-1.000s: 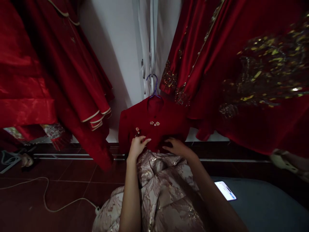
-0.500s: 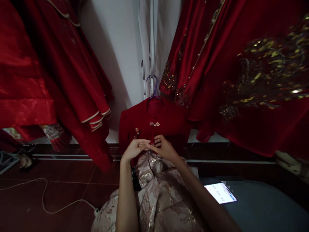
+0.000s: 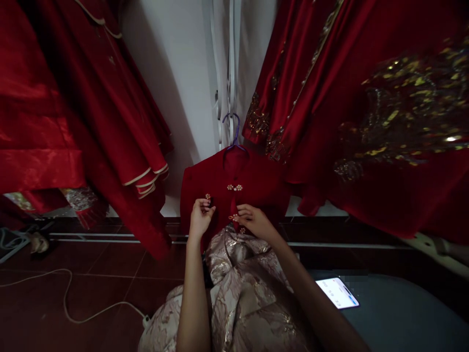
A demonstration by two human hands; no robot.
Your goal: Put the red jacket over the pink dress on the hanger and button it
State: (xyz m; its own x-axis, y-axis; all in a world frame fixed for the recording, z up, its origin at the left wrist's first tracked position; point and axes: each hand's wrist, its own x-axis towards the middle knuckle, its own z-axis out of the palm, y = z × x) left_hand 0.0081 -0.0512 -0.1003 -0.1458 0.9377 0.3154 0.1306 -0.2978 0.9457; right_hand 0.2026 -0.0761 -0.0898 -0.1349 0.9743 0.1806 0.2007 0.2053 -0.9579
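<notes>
A red jacket (image 3: pixel 205 176) with a pearl flower clasp (image 3: pixel 235 187) at the chest hangs in front of me on a purple hanger (image 3: pixel 232 132). My left hand (image 3: pixel 200 216) is raised at the left of its front, fingertips at a small flower brooch (image 3: pixel 207 196), thumb apart from the fingers. At the front opening my right hand (image 3: pixel 256 222) has its thumb and fingers on the jacket's edge, by a lower pearl clasp (image 3: pixel 233 218) with an orange loop. Another flower ornament (image 3: pixel 242 231) shows just below. The right fingertips' exact grip is partly hidden.
Red garments (image 3: pixel 124 122) hang at left, and gold-trimmed ones (image 3: pixel 403 112) at right. A lit phone (image 3: pixel 339 293) lies on a grey surface (image 3: pixel 395 313) at lower right. A white cable (image 3: pixel 68 293) runs across the tiled floor. Patterned fabric (image 3: pixel 249 293) covers my lap.
My hands were together at the lower clasp. The left has let go there and moved up and left to the brooch. The right stays by the clasp, which now shows more plainly.
</notes>
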